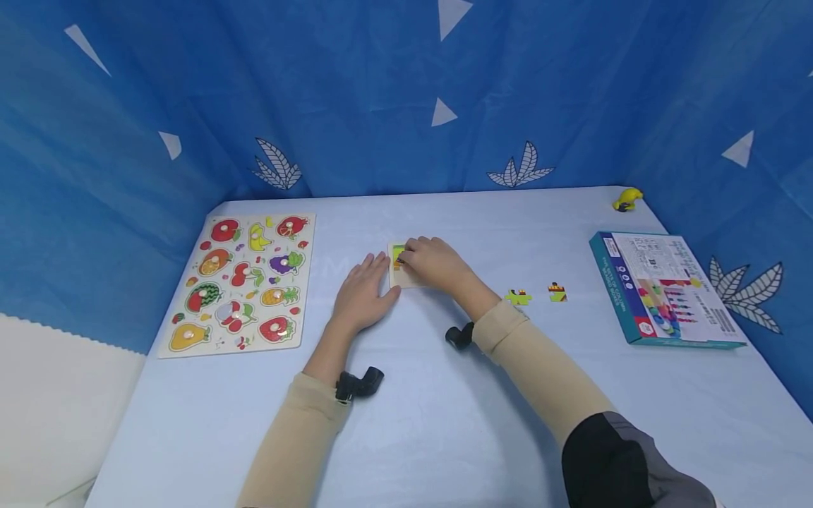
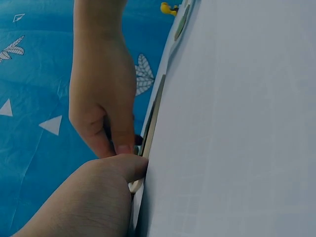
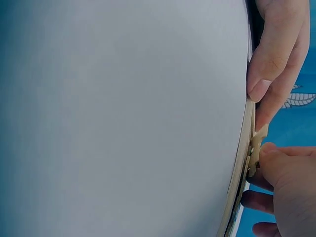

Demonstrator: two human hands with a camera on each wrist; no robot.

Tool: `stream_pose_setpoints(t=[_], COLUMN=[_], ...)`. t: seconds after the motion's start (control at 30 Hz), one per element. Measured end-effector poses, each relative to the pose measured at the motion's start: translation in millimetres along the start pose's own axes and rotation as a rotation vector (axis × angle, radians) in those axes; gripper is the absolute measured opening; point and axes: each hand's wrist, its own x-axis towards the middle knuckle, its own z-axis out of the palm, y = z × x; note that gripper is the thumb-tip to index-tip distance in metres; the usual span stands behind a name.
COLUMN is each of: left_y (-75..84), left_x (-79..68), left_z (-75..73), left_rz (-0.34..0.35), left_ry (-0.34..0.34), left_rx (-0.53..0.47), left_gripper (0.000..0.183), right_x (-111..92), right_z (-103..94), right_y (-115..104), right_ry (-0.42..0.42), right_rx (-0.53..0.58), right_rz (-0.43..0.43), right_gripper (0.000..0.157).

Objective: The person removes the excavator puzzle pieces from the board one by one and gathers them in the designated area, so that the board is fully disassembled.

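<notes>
A small wooden puzzle board [image 1: 406, 279], with green and orange printing inside its frame, lies on the table between the two hands. My left hand [image 1: 362, 295] rests beside its left edge with fingers extended, the thumb at the near corner. Over the board, my right hand [image 1: 437, 264] pinches a small jigsaw piece [image 3: 256, 154] between thumb and fingers; the right wrist view shows it tilted up at the frame. The picture on this piece is hidden. Two loose jigsaw pieces, a green one [image 1: 518, 298] and a green-and-red one [image 1: 557, 293], lie right of the board.
On the left lies a large fruit peg puzzle [image 1: 257, 293]. A teal-edged toy box [image 1: 667, 289] occupies the right side, and a yellow toy [image 1: 627, 199] sits at the far right corner. Blue patterned cloth [image 1: 381, 92] hangs behind the white table [image 1: 413, 437].
</notes>
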Motion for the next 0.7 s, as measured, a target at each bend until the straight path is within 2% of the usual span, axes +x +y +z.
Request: stream_pose_setpoints(t=[0.37,0.7], left_y=[-0.1,-0.1], left_x=[1.1,0.6], left_z=[0.7,0.6], left_rz=[0.002,0.005], left_ry=[0.001,0.005], left_rx=[0.008,0.011], left_gripper=[0.073,0.072], right_x=[-2.4,0.1], right_z=[-0.9,0.7], right_y=[3.1,3.8], right_ry=[0.01,-0.006], right_rx=[0.098,0.098], right_rz=[0.019,0.016], right_gripper=[0.032,0.033])
